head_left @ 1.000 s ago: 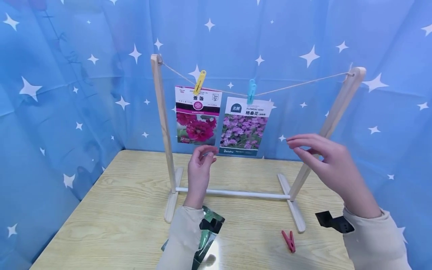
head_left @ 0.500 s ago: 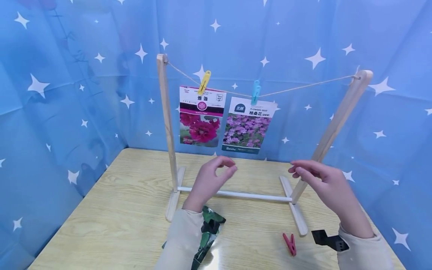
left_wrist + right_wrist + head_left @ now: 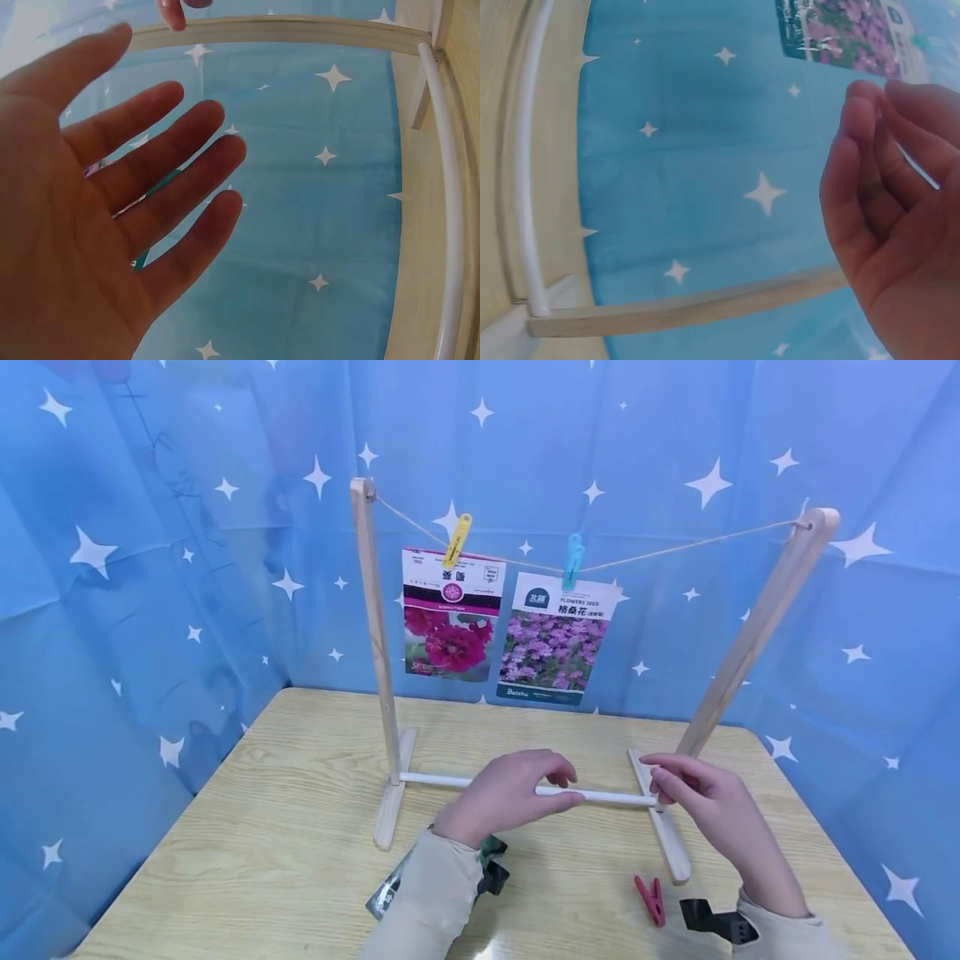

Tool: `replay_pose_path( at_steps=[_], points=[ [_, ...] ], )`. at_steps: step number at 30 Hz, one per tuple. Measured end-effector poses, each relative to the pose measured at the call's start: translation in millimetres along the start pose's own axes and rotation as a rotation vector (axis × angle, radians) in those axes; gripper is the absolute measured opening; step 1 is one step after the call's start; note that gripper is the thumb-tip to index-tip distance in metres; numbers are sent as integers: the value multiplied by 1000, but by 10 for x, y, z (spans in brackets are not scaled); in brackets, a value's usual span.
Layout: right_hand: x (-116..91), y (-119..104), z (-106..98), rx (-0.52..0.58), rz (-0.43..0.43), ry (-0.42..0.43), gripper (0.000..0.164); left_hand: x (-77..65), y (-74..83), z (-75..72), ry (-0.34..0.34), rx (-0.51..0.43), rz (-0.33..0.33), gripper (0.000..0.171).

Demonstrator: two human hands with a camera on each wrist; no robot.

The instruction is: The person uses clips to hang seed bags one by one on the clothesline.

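Observation:
Two flower seed packets hang from a string: one with magenta blooms (image 3: 453,647), its print upside down, under a yellow clothespin (image 3: 457,541), and one with purple blooms (image 3: 553,650) under a light blue clothespin (image 3: 573,562). In front of the rack's white crossbar (image 3: 435,780), my left hand (image 3: 513,793) is empty, its fingers spread and relaxed in the left wrist view. My right hand (image 3: 708,806) holds nothing, fingers loosely bent beside the right post. A red clothespin (image 3: 651,900) lies on the table below it. Beneath my left forearm is a green packet (image 3: 387,892), mostly covered.
The wooden rack has a left post (image 3: 377,635) and a leaning right post (image 3: 757,627), with string (image 3: 690,545) tied between their tops. It stands on a light wood table (image 3: 262,827). A blue curtain (image 3: 225,568) with white stars surrounds the table.
Both hands have come down from near packet height. The left has also shifted right across the crossbar and its fingers have loosened. The hanging packets and clothespins stay in place.

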State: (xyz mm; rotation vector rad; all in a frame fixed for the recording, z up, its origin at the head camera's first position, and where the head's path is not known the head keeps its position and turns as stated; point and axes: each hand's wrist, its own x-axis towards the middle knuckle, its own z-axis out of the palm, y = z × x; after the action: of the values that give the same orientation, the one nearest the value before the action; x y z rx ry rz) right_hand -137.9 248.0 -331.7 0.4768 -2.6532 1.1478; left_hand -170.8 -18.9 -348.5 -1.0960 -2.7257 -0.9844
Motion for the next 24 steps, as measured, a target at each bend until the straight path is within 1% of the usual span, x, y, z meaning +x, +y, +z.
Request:
replay_pose_path(
  at_steps=[2,5,9,13,19,24],
  points=[
    [-21,63,31,18,23,-16,24,3,6,24,-34,8,2,42],
    [-40,141,71,33,48,-47,26,3,8,49,-55,19,-3,41],
    [-59,197,100,47,73,-77,29,-11,-2,50,-54,36,-33,41],
    [-81,227,115,74,87,-92,29,-16,-17,42,-40,43,-60,45],
    [-69,282,139,120,101,-137,31,-19,-42,38,-28,62,-64,49],
    [-66,376,134,158,147,-184,35,-61,-89,24,-40,87,-65,43]
  ],
)
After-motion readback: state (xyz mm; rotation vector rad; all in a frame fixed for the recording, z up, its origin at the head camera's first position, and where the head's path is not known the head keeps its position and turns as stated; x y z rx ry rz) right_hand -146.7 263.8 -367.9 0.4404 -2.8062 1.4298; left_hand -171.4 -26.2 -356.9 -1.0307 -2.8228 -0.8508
